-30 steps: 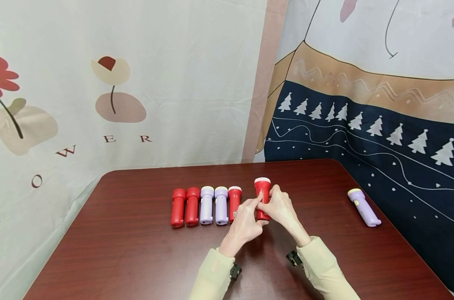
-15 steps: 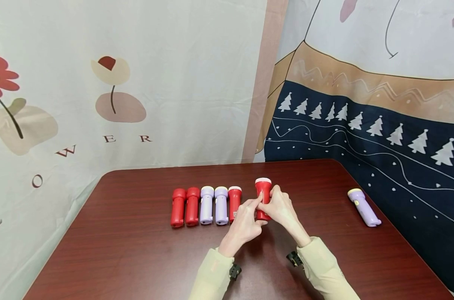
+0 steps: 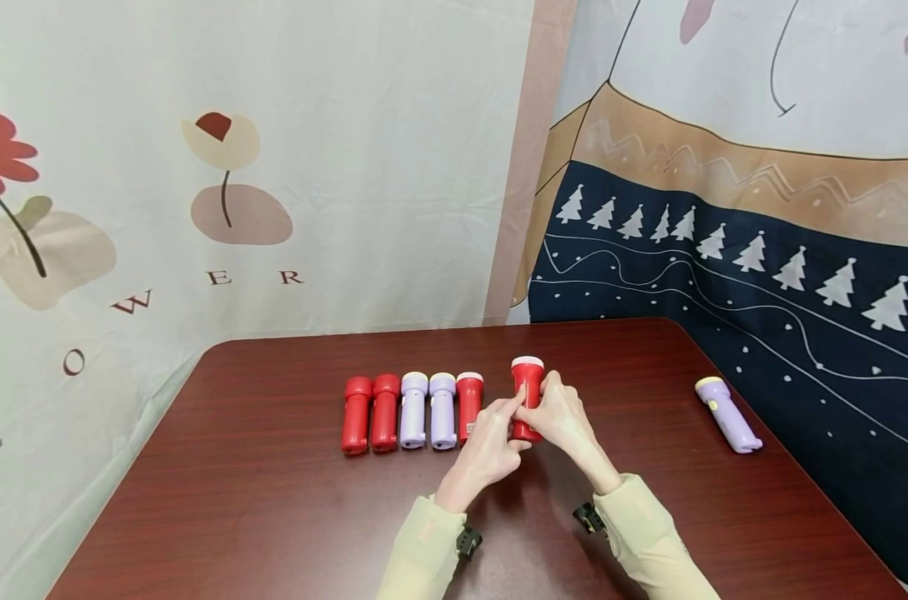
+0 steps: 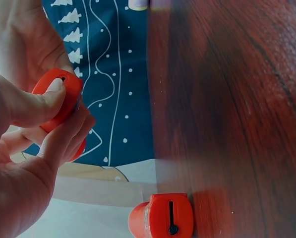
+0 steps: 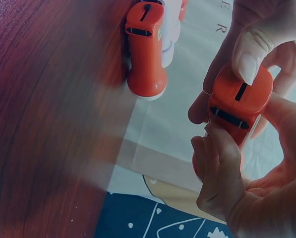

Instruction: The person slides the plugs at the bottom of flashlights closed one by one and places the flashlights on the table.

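A red flashlight (image 3: 527,379) with a white rim is held up over the table by both hands. My left hand (image 3: 486,442) grips it from the left, its thumb on the flat tail end, which has a black slot and shows in the right wrist view as the red tail (image 5: 259,96). From the other side, my right hand (image 3: 562,412) pinches the body. In the left wrist view the left thumb (image 4: 41,106) covers part of that end. Close to the left hand lies another red flashlight (image 3: 469,400) with a white rim, the rightmost of a row.
Left of it in the row lie two lavender flashlights (image 3: 413,412) and two red flashlights (image 3: 356,417). Another lavender flashlight (image 3: 727,417) lies slanted near the right edge of the brown table (image 3: 273,500). Printed curtains (image 3: 393,167) hang behind the table.
The head end of the held flashlight has shifted very slightly right and down. Both hands keep their hold, and the other flashlights have not moved.
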Available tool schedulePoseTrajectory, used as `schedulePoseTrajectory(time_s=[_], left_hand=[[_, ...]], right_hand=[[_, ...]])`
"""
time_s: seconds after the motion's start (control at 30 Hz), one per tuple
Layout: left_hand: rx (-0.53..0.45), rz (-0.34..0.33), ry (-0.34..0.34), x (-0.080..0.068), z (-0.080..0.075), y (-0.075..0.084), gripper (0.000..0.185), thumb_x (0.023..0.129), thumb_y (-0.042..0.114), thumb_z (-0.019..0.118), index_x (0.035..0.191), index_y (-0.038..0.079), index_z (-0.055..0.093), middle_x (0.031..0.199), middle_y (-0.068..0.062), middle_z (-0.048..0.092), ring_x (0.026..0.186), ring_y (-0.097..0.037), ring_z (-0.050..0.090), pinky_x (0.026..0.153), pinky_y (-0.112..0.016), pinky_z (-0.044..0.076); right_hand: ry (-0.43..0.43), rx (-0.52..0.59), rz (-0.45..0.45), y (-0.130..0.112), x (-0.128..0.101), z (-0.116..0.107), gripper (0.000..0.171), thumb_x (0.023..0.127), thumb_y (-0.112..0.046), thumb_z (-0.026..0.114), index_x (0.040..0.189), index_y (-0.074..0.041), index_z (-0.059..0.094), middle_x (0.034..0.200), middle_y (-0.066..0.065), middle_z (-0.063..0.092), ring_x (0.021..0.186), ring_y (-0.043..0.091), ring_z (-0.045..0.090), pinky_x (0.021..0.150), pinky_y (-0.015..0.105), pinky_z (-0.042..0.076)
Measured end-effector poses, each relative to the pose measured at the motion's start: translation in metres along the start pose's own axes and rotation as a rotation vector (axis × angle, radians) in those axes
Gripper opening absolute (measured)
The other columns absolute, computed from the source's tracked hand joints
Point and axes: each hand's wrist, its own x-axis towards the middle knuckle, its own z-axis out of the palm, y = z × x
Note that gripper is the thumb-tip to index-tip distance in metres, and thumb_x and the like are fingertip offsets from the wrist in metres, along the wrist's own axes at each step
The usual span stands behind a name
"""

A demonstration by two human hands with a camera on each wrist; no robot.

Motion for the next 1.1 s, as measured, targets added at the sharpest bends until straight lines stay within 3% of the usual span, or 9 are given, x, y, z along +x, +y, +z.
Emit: schedulePoseTrajectory(time_s=[0.47,0.7,0.83,0.93,1.1], left_hand=[[0.002,0.004,-0.016,0.001,-0.002,-0.003,0.068,0.077,0.007,0.074,0.139,0.005,0.046,0.123,-0.013,0.061,0.109,-0.025,0.059,0.088,-0.030,0.054],[-0.017,0.015,-0.017,-0.001,-0.006,-0.012,0.072,0.076,0.016,0.078,0.140,0.007,0.046,0.118,-0.011,0.065,0.098,-0.021,0.062,0.081,-0.026,0.054],[-0.047,0.000,-0.028,0.001,-0.012,-0.019,0.073,0.073,0.013,0.080,0.138,0.006,0.048,0.115,-0.012,0.066,0.091,-0.022,0.065,0.075,-0.025,0.056],[-0.026,-0.046,0.040,0.003,-0.017,-0.024,0.062,0.073,0.007,0.080,0.130,0.002,0.056,0.107,-0.015,0.069,0.090,-0.026,0.067,0.075,-0.030,0.056],[0.190,-0.177,0.235,0.003,-0.020,-0.029,0.033,0.073,0.008,0.077,0.104,0.001,0.068,0.088,-0.017,0.069,0.081,-0.034,0.064,0.070,-0.042,0.052]], right_hand=[[-0.006,0.022,0.015,0.003,0.001,0.003,0.046,0.074,-0.026,0.076,0.098,0.000,0.047,0.074,0.012,0.055,0.054,0.016,0.056,0.054,0.029,0.055],[-0.009,0.032,0.029,0.005,0.003,0.009,0.043,0.073,-0.027,0.077,0.094,-0.001,0.049,0.071,0.012,0.058,0.052,0.015,0.056,0.052,0.028,0.054],[0.010,0.016,0.019,0.007,0.005,0.013,0.046,0.074,-0.030,0.078,0.095,0.000,0.050,0.072,0.012,0.059,0.053,0.016,0.056,0.051,0.027,0.053],[0.025,-0.003,0.026,0.010,0.008,0.014,0.050,0.074,-0.033,0.079,0.097,0.001,0.051,0.074,0.013,0.060,0.055,0.016,0.056,0.052,0.027,0.052],[0.027,-0.017,0.045,0.015,0.013,0.019,0.049,0.074,-0.033,0.078,0.097,0.000,0.050,0.076,0.013,0.061,0.058,0.017,0.057,0.054,0.028,0.051]])
